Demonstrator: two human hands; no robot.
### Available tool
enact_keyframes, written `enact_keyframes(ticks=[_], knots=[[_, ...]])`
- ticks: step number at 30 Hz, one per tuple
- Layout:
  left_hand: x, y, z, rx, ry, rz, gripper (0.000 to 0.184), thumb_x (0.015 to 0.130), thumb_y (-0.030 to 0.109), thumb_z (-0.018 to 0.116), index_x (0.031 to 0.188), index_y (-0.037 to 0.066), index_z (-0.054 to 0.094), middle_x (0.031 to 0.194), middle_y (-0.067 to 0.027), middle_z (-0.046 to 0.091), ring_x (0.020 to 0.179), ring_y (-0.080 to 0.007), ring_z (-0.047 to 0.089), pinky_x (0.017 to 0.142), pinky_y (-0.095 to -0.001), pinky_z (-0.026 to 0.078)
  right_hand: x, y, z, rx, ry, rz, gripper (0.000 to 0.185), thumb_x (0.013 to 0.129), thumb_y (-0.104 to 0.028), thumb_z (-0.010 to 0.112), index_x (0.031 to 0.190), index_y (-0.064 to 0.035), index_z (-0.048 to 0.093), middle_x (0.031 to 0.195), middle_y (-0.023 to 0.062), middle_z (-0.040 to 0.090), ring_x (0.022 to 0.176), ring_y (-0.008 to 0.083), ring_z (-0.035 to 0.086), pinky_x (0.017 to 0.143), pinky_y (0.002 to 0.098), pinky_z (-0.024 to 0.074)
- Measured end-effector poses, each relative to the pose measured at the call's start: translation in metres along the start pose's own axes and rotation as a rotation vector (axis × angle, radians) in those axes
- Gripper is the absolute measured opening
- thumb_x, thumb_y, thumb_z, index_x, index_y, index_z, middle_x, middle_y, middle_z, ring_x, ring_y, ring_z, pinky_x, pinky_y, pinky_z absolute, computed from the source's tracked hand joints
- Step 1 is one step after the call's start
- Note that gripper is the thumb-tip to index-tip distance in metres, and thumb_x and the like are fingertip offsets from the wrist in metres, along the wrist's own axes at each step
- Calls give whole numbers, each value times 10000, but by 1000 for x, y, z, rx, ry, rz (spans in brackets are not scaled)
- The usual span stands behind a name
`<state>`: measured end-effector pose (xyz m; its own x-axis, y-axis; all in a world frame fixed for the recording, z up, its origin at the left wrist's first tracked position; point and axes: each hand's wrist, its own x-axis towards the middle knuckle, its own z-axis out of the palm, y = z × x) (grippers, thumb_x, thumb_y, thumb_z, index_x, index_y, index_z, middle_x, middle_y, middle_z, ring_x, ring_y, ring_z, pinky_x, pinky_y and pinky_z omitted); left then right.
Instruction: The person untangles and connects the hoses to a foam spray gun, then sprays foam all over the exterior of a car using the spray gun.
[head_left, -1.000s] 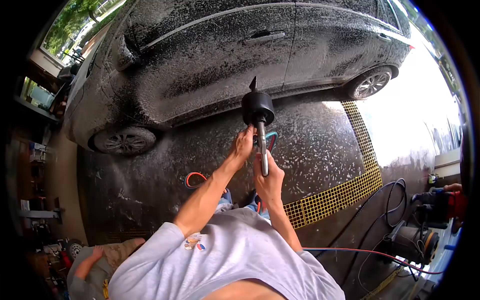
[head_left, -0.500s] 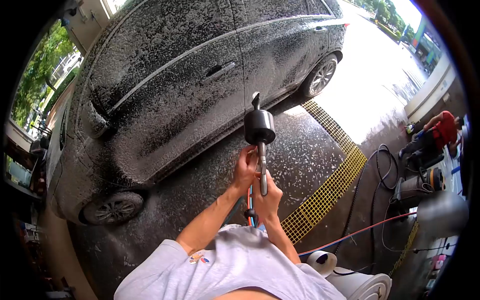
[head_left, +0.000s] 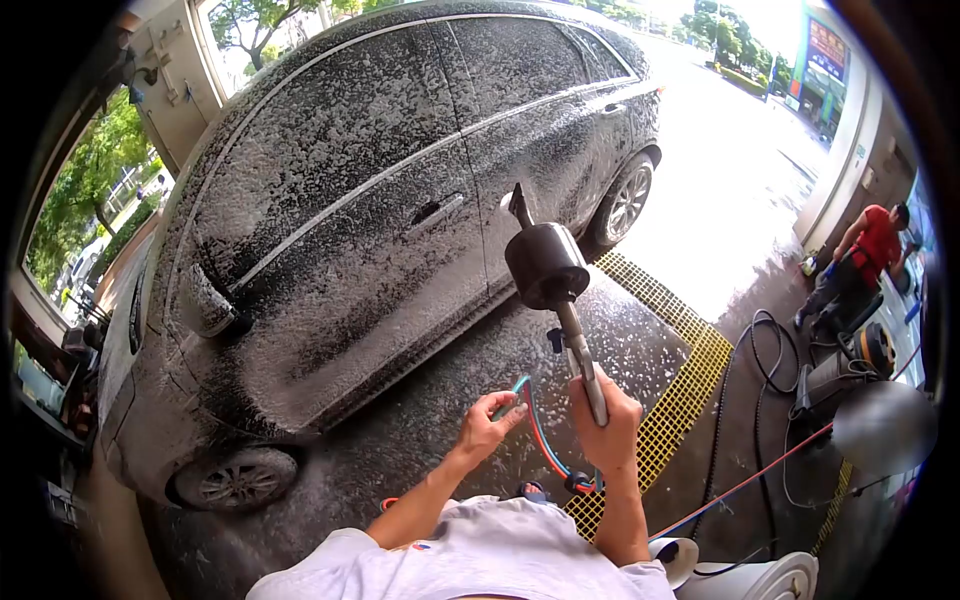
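My right hand (head_left: 610, 420) is wrapped round the metal handle of a spray gun (head_left: 548, 266). The gun has a wide black cylindrical head with a narrow tip, pointing up and away in front of the car. To its left, my left hand (head_left: 482, 428) pinches a bend of thin teal and red hose (head_left: 536, 425) between thumb and fingers. That hose loops down to a black clamp-like piece (head_left: 578, 482) below my right hand. A dark car (head_left: 370, 250) with white foam over its side stands ahead, beyond both hands' reach.
Yellow floor grating (head_left: 690, 380) runs along the wet floor. Black hoses (head_left: 752, 400) coil at right near a machine (head_left: 835, 375). A person in a red top (head_left: 878, 245) stands beyond it. A white bucket (head_left: 760, 580) is close at my lower right.
My hands have moved apart. The right hand has carried the spray gun to the right, tilting it; the left has come off the gun and shifted slightly left and down with the hose.
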<state>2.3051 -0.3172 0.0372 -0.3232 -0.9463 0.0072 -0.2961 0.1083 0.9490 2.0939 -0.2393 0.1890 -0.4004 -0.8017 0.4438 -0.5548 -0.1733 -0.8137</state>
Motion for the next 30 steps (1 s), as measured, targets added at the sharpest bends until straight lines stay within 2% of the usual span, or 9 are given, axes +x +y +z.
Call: enact_keyframes(ticks=[1,2,7,9,18,21,23,27,30], knots=[[-5,-2,-7,23,11,-40,427,836,281,762,1157,24,646,1094,-119,655,1040,-224,626,871,-330,500,4,-1,-10,22,-35,103,286,898,-141,661,1140,11,658,641,125,600,527,161,572,528,308,467],[-6,-3,-7,71,41,31,435,832,243,753,1194,33,634,1099,-130,653,1016,-249,639,876,-353,513,5,7,-6,-3,37,-12,195,933,-157,629,1039,1,672,554,-26,530,483,32,499,427,233,377],[-21,-7,-25,177,-26,-35,462,831,243,744,1230,38,633,1124,-169,675,1027,-274,662,876,-366,522,20,-7,-32,-37,52,85,205,915,-156,628,1029,10,666,679,34,655,501,67,571,448,226,436],[-22,-9,-28,234,-74,-58,427,841,222,742,1198,6,648,976,-122,727,847,-154,687,743,-300,537,18,-19,-33,30,68,122,196,911,-166,633,979,16,660,686,36,656,502,66,574,443,228,431],[-34,-14,-56,149,-47,-32,368,844,223,738,1143,17,678,869,-97,729,764,-130,666,704,-295,521,14,-76,-38,-23,113,105,190,911,-163,640,943,22,670,720,39,658,507,70,572,437,227,444],[-36,-25,-68,179,-122,-60,345,838,279,735,1108,67,704,836,-90,722,747,-143,660,681,-315,505,11,-81,-34,-17,118,110,198,910,-140,634,1021,20,673,753,36,657,525,72,574,439,219,453],[-36,-31,-74,223,-156,-91,342,832,284,739,1096,69,708,824,-88,717,741,-145,656,683,-318,503,14,-79,-33,58,161,99,189,925,-178,634,978,1,658,641,29,640,480,70,576,430,232,449],[-42,-46,-78,275,-179,-208,334,822,298,739,1071,76,719,803,-95,709,729,-163,656,689,-335,503,31,-61,-38,127,166,96,269,925,-198,647,1065,32,643,712,60,667,480,76,577,419,220,449],[-37,-43,-72,408,-157,-258,364,814,331,737,1074,76,719,861,-128,727,805,-242,694,721,-359,513,50,-43,-55,162,177,151,332,915,-222,674,1127,29,631,761,81,678,520,78,598,427,217,467]])
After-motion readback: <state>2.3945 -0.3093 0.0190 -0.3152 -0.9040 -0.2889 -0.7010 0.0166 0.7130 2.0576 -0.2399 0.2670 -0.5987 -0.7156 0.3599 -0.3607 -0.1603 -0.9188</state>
